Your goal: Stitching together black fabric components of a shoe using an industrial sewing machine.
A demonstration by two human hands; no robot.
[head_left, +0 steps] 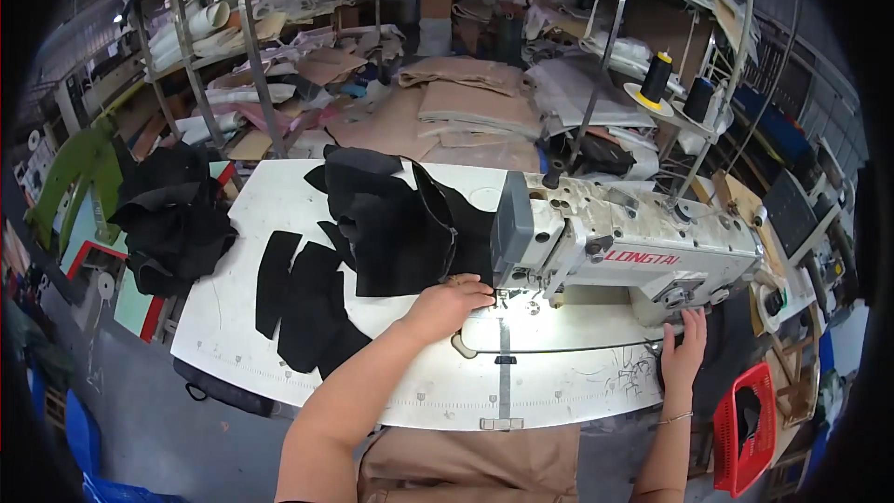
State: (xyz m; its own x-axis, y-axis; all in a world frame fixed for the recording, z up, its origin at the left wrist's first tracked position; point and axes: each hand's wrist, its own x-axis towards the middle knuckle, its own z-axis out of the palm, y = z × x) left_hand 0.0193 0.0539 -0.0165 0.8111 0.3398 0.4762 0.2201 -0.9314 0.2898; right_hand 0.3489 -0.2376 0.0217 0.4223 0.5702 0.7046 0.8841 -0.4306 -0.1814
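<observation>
My left hand point(451, 305) lies on the lower edge of a black fabric piece point(396, 242) with a zipper along it, fingertips close to the needle area of a white sewing machine point(643, 247). The fingers seem to press flat on the cloth; what is under them is hidden. My right hand point(684, 352) is at the table's right side, below the machine's right end, thumb and fingers apart. A dark part sits beside it; whether the hand touches it I cannot tell. Cut black fabric pieces point(312, 303) lie flat left of my left hand on the white table point(223, 317).
A heap of black fabric point(177, 224) is at the left, near a green machine point(84, 177). A red basket point(745, 428) stands at the lower right. Thread cones point(656, 79) rise behind the sewing machine. Stacked sheet material point(475, 112) and laden shelves fill the back.
</observation>
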